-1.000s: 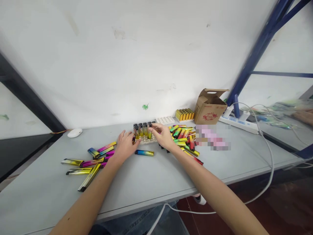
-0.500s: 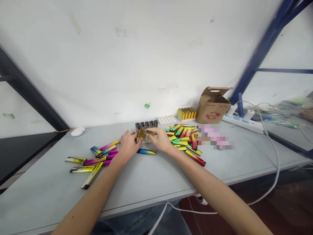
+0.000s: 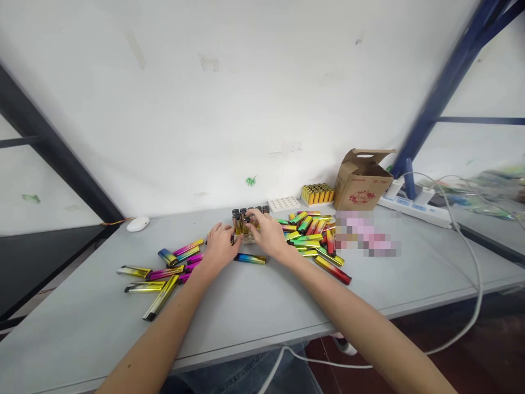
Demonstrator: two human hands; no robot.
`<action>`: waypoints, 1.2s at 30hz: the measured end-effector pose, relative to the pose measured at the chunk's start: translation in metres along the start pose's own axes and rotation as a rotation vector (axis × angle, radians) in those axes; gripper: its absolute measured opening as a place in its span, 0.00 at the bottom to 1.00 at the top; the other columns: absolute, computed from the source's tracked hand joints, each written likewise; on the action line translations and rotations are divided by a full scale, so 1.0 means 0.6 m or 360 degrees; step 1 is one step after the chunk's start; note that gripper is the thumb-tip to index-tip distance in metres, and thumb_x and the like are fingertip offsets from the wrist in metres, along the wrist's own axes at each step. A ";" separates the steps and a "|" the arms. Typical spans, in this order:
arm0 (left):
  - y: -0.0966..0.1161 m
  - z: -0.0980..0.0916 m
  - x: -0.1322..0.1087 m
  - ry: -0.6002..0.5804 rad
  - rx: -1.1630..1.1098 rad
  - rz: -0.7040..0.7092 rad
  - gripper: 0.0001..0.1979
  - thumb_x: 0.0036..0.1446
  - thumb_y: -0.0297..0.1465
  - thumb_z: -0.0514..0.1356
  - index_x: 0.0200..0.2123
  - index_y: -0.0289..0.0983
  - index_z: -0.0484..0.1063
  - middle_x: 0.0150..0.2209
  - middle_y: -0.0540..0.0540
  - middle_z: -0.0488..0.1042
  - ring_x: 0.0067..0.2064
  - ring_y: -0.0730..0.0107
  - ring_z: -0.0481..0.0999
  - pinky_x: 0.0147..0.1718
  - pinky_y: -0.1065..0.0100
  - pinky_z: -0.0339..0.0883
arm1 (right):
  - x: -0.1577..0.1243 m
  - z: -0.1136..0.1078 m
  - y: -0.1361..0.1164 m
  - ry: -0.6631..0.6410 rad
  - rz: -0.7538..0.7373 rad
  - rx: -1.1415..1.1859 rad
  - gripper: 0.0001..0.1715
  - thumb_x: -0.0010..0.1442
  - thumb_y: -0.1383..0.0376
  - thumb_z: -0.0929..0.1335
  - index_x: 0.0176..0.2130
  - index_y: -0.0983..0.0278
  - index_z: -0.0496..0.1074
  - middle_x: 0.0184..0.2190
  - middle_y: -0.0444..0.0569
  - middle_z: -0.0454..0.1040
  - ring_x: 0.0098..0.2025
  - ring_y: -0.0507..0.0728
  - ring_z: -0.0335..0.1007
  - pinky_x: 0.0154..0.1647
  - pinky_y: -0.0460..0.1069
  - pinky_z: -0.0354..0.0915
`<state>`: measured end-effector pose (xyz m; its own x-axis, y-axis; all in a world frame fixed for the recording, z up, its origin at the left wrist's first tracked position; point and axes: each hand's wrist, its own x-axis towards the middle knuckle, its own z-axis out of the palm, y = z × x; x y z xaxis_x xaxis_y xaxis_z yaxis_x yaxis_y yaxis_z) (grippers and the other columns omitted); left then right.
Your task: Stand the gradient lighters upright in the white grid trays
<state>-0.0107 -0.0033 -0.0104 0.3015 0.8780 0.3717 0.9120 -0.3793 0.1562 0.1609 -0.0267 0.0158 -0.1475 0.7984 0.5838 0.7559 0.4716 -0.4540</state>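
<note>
Metallic lighters (image 3: 237, 224) with black tops stand upright in a pale tray (image 3: 249, 241) in front of me. My right hand (image 3: 268, 235) reaches over the tray from the right, thumb and fingers closed on a black-topped lighter (image 3: 246, 220) among the standing ones. At the tray's left side is my left hand (image 3: 220, 246), its fingers curled. A dark end shows between its thumb and forefinger, seemingly of a lighter; the rest is hidden. Just in front of the tray lies a blue-and-gold lighter (image 3: 250, 259).
Loose lighters in gold, magenta and blue (image 3: 166, 272) lie left; a green, red and gold pile (image 3: 311, 235) lies right. Behind are a white holed tray (image 3: 284, 204), a tray of yellow cylinders (image 3: 318, 194), a cardboard box (image 3: 363, 186) and a power strip (image 3: 416, 209).
The view has shifted slightly, so the scene sits a little further right and lower. Both hands stay at the tray, with the right fingers still at the black-topped lighter.
</note>
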 end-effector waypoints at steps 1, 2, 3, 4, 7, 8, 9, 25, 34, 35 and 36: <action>0.000 0.000 0.000 -0.0013 0.0018 -0.0018 0.16 0.61 0.38 0.53 0.38 0.36 0.78 0.48 0.39 0.77 0.60 0.46 0.66 0.59 0.48 0.60 | 0.003 0.000 0.000 -0.0013 -0.0038 -0.0058 0.17 0.66 0.66 0.63 0.53 0.59 0.70 0.39 0.48 0.79 0.43 0.59 0.71 0.42 0.51 0.65; 0.001 0.001 -0.001 -0.0020 0.0033 -0.0035 0.17 0.61 0.38 0.52 0.38 0.36 0.78 0.49 0.39 0.76 0.61 0.45 0.64 0.59 0.48 0.60 | 0.007 0.000 0.000 -0.0032 -0.0084 -0.0127 0.16 0.66 0.66 0.63 0.52 0.60 0.71 0.38 0.48 0.79 0.43 0.59 0.71 0.42 0.51 0.65; 0.001 0.001 -0.001 -0.0020 0.0044 -0.0050 0.17 0.61 0.39 0.52 0.40 0.36 0.78 0.50 0.39 0.75 0.61 0.45 0.64 0.59 0.48 0.59 | 0.010 0.001 0.001 -0.0047 -0.0137 -0.0196 0.15 0.66 0.66 0.62 0.51 0.60 0.72 0.37 0.49 0.79 0.43 0.60 0.70 0.43 0.52 0.65; 0.001 0.002 -0.002 -0.0016 0.0052 -0.0058 0.17 0.62 0.38 0.52 0.41 0.36 0.77 0.51 0.39 0.75 0.62 0.45 0.63 0.59 0.49 0.59 | 0.013 0.003 0.001 -0.0043 -0.0196 -0.0261 0.15 0.66 0.67 0.62 0.50 0.61 0.73 0.38 0.51 0.79 0.45 0.60 0.69 0.45 0.52 0.65; 0.003 0.003 -0.003 -0.0014 0.0060 -0.0060 0.17 0.62 0.37 0.53 0.44 0.36 0.76 0.52 0.38 0.74 0.61 0.48 0.64 0.60 0.49 0.59 | 0.016 0.008 0.006 0.0105 -0.0385 -0.0417 0.17 0.66 0.68 0.61 0.50 0.61 0.74 0.48 0.55 0.75 0.55 0.62 0.64 0.53 0.55 0.62; 0.004 0.003 -0.004 -0.0023 0.0061 -0.0061 0.17 0.62 0.37 0.52 0.44 0.36 0.76 0.52 0.38 0.74 0.61 0.48 0.64 0.60 0.49 0.58 | 0.015 0.009 0.008 0.0167 -0.0432 -0.0456 0.17 0.65 0.69 0.62 0.50 0.61 0.74 0.53 0.55 0.72 0.60 0.63 0.59 0.56 0.57 0.60; 0.006 0.002 -0.004 -0.0031 0.0064 -0.0068 0.17 0.62 0.37 0.52 0.44 0.36 0.76 0.53 0.38 0.74 0.61 0.48 0.64 0.60 0.49 0.58 | 0.013 0.010 0.011 0.0213 -0.0461 -0.0484 0.18 0.64 0.69 0.62 0.50 0.61 0.74 0.57 0.56 0.69 0.64 0.64 0.54 0.59 0.58 0.57; 0.013 -0.023 -0.013 -0.0048 0.0080 -0.0108 0.17 0.61 0.40 0.54 0.43 0.36 0.76 0.52 0.37 0.74 0.58 0.49 0.68 0.57 0.52 0.61 | -0.002 -0.014 0.040 -0.0130 -0.0255 -0.0319 0.32 0.61 0.67 0.62 0.64 0.67 0.61 0.64 0.58 0.61 0.68 0.66 0.49 0.67 0.63 0.52; -0.015 -0.067 -0.034 -0.0081 -0.0028 -0.0247 0.25 0.61 0.43 0.51 0.55 0.34 0.71 0.59 0.36 0.68 0.61 0.51 0.66 0.60 0.54 0.59 | -0.003 -0.024 0.049 -0.0183 -0.0286 -0.0196 0.33 0.61 0.66 0.63 0.64 0.70 0.60 0.64 0.60 0.59 0.69 0.64 0.47 0.69 0.60 0.51; -0.034 -0.079 -0.045 -0.0068 -0.0019 -0.0264 0.26 0.61 0.44 0.51 0.55 0.34 0.70 0.59 0.36 0.68 0.61 0.51 0.66 0.60 0.54 0.58 | -0.003 -0.024 0.050 -0.0182 -0.0286 -0.0185 0.33 0.61 0.67 0.63 0.64 0.70 0.60 0.64 0.59 0.59 0.69 0.64 0.48 0.69 0.60 0.51; -0.056 -0.093 -0.057 -0.0048 0.0009 -0.0285 0.27 0.60 0.45 0.51 0.55 0.33 0.70 0.59 0.36 0.68 0.61 0.51 0.66 0.60 0.55 0.58 | -0.003 -0.023 0.050 -0.0182 -0.0288 -0.0176 0.33 0.60 0.67 0.63 0.64 0.69 0.60 0.64 0.59 0.59 0.69 0.64 0.48 0.69 0.60 0.51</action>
<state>-0.0674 -0.0368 0.0223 0.1422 0.9397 0.3110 0.9533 -0.2146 0.2125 0.1928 -0.0194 0.0105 -0.3533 0.7446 0.5663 0.7748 0.5722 -0.2689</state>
